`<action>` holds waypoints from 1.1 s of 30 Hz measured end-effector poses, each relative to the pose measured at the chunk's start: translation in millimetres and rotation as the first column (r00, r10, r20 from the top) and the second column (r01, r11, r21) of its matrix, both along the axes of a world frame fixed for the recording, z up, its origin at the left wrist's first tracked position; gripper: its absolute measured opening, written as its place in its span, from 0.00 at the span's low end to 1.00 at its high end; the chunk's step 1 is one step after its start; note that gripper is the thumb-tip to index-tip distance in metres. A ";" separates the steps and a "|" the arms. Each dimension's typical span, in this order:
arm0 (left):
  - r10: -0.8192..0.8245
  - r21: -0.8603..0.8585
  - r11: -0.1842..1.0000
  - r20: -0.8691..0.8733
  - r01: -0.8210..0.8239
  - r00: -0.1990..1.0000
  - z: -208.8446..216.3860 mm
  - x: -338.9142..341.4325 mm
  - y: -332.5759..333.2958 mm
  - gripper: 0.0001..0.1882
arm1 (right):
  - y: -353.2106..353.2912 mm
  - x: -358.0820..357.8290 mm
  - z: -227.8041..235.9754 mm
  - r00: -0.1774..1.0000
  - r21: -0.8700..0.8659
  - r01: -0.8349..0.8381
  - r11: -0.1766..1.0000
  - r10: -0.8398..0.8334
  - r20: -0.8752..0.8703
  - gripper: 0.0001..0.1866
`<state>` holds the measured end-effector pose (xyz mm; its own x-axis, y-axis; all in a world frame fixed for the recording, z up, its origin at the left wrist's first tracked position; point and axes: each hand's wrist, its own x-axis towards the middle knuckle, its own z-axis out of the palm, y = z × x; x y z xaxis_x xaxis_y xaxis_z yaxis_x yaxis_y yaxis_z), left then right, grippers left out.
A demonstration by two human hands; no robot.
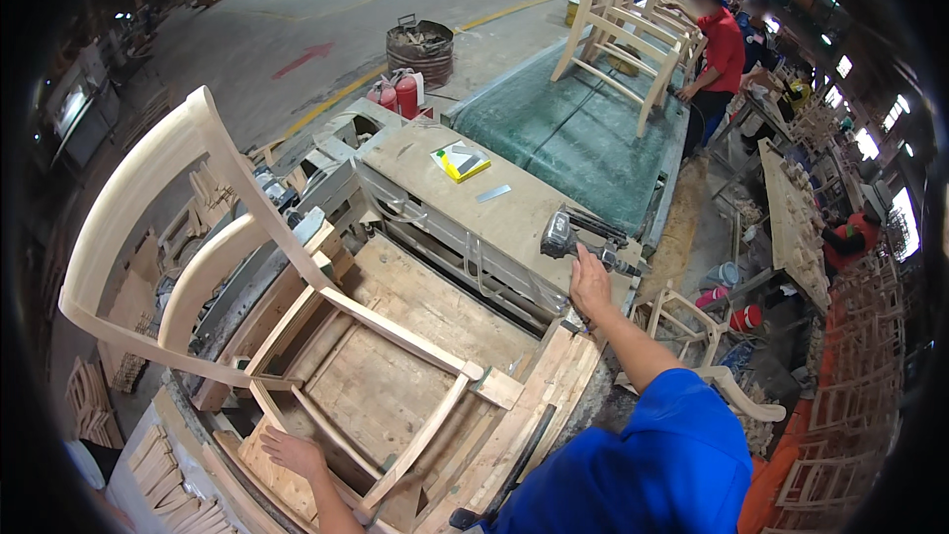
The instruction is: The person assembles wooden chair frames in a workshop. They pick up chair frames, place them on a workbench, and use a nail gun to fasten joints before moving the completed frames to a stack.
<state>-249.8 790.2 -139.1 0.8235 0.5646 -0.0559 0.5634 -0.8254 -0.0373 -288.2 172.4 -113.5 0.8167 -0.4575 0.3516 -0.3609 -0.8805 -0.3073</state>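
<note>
A bare wooden chair frame (395, 328), with a curved back and no seat, lies tilted on the wooden workbench (405, 272) in front of me. My left hand (294, 453) is open, its fingers spread over a light wooden board (259, 457) by the frame's near left side. My right hand (591, 285) reaches forward to the bench's far right side. Its fingers are stretched out at a black and grey power tool (560, 234), close to or touching it; the exact contact cannot be made out.
A yellow-and-white box (461, 162) and a flat metal strip (492, 193) lie on the brown board beyond. Farther off are a green-topped table (554, 129) bearing chairs, red fire extinguishers (406, 94) and a rusty drum (420, 51). A person in red (720, 49) stands at right.
</note>
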 end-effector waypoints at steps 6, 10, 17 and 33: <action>-0.004 0.045 0.999 0.000 0.004 1.000 -4.3 -3.9 8.2 0.47 | -10.2 -29.1 -3.1 0.985 -0.127 -0.059 0.990 0.037 -0.166 0.30; -0.026 0.062 0.998 -0.034 0.028 0.999 -7.2 -1.8 8.0 0.47 | -15.5 -26.0 -1.4 0.995 -0.126 0.008 0.992 -0.021 -0.100 0.27; -0.019 0.100 0.995 0.011 0.018 1.000 -10.9 1.6 4.4 0.46 | 12.2 -5.9 15.8 0.988 -0.281 -0.062 0.958 0.019 -0.153 0.17; -0.114 -0.031 0.993 0.121 0.118 0.986 -34.8 13.2 34.7 0.30 | 283.2 149.4 -72.8 0.698 0.849 -0.156 0.504 0.664 -0.266 0.17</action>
